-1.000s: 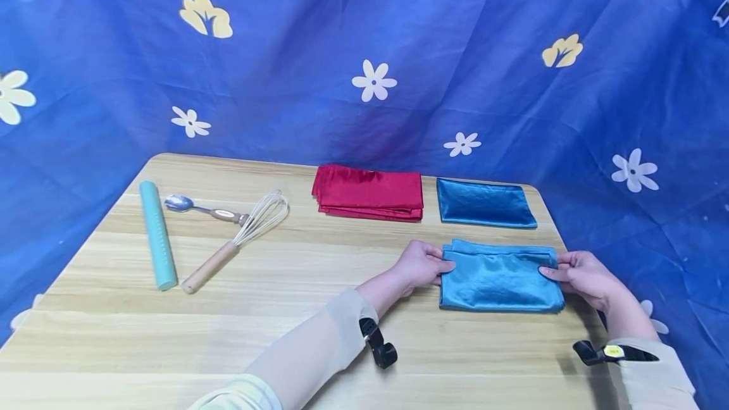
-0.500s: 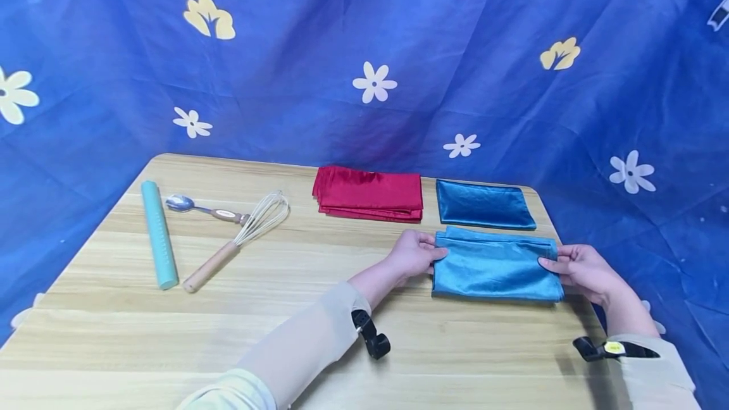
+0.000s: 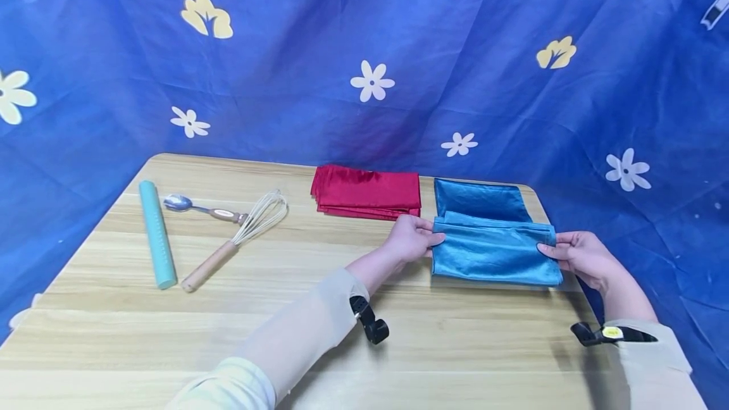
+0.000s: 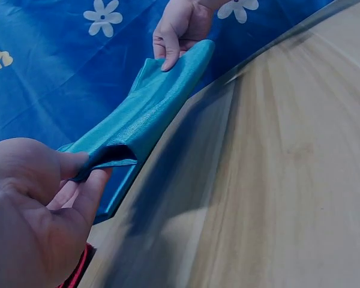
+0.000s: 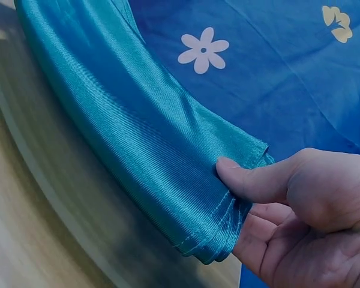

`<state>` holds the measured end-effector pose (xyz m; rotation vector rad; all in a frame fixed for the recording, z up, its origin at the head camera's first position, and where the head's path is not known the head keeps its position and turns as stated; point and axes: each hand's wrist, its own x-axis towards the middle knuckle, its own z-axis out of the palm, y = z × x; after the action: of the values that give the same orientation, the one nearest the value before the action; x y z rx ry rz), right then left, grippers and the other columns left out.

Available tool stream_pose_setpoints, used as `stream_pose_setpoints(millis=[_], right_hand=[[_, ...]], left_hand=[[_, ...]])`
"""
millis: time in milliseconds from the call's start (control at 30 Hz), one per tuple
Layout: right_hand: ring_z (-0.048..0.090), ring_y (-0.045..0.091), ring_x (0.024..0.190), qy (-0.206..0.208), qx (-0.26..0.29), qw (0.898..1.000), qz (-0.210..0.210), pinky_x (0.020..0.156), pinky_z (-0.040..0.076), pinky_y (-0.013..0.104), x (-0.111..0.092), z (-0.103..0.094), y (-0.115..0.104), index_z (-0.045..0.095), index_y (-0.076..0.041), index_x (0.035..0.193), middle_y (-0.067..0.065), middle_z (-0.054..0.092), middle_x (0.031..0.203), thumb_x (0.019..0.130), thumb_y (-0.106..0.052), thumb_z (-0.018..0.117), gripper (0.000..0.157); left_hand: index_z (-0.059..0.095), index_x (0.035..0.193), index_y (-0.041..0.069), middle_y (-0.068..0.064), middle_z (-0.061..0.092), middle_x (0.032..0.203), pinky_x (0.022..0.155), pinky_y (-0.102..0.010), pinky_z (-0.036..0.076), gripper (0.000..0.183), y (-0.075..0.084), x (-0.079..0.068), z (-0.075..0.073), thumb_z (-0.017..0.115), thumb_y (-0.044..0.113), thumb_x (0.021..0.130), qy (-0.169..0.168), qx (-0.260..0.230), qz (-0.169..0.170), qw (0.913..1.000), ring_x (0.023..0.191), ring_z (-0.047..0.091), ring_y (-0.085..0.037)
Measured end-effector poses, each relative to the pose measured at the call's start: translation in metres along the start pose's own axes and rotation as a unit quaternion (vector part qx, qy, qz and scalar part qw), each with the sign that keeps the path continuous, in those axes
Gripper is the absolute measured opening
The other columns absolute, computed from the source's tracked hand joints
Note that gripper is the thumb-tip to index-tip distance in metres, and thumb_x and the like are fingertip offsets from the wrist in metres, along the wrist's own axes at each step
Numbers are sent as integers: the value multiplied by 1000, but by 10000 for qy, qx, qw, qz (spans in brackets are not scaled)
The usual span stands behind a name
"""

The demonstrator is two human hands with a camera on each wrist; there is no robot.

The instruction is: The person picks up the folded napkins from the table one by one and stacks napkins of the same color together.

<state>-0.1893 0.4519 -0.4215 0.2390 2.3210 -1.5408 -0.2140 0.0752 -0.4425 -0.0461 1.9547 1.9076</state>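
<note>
A folded light blue satin cloth [image 3: 495, 252] hangs between both hands, lifted off the table, its shadow falling on the wood in the left wrist view. My left hand [image 3: 409, 240] pinches its left end between thumb and fingers. At the opposite end my right hand [image 3: 581, 257] grips the cloth, thumb on top and fingers beneath. In the right wrist view, stitched hems of the stacked layers show beside the thumb [image 5: 246, 177]. Just behind lies a darker blue folded cloth [image 3: 481, 200], its front edge covered by the held one in the head view.
A red folded cloth [image 3: 367, 192] lies at the back, left of the dark blue one. Farther left are a whisk [image 3: 236, 242], a spoon [image 3: 196, 206] and a turquoise cylindrical stick [image 3: 157, 236]. A blue flowered curtain [image 3: 285, 49] stands behind the table [image 3: 285, 328].
Both hands have raised the light blue cloth and carried it away from the body, slightly left at first. It now overlaps the darker blue cloth in the head view.
</note>
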Motion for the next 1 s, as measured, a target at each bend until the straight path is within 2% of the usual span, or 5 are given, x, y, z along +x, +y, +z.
stream_pose_setpoints(millis=[67, 233, 500, 800, 1000], right_hand=[[71, 7, 89, 26, 127, 9999, 4, 81, 62, 27, 3, 0, -2, 66, 8, 122, -5, 72, 98, 101, -15, 76, 33], [71, 4, 92, 75, 32, 9999, -115, 82, 61, 25, 10, -1, -5, 60, 13, 130, -9, 70, 100, 101, -18, 77, 46], [71, 5, 87, 72, 247, 9996, -140, 81, 61, 25, 22, -4, -14, 73, -6, 106, -9, 71, 92, 101, -14, 76, 10], [67, -1, 91, 130, 92, 9997, -167, 80, 60, 23, 33, -6, -22, 51, 14, 132, -12, 66, 98, 102, -16, 74, 49], [62, -7, 97, 222, -323, 9992, -10, 96, 56, 29, 44, -10, -22, 29, 21, 152, 31, 48, 147, 105, -24, 71, 78]], left_hand=[[68, 126, -7, -11, 73, 100, 70, -32, 64, 39, 2, 2, -1, 83, 9, 93, 32, 30, 29, 10000, 78, 74, -18], [68, 125, -7, -11, 73, 100, 73, -35, 64, 39, 5, 10, -4, 83, 8, 93, 89, 86, 75, 9999, 78, 73, -18], [68, 124, -7, -12, 73, 97, 70, -33, 64, 39, 10, 21, -9, 85, 8, 92, 249, 96, 118, 9996, 76, 72, -17], [68, 126, -9, -15, 75, 103, 74, -32, 64, 42, 14, 34, -11, 85, 8, 92, 311, 119, 181, 9993, 83, 76, -20], [69, 127, -8, -17, 75, 107, 76, -32, 64, 42, 16, 44, -10, 85, 10, 92, 377, 229, 185, 9989, 84, 77, -22]])
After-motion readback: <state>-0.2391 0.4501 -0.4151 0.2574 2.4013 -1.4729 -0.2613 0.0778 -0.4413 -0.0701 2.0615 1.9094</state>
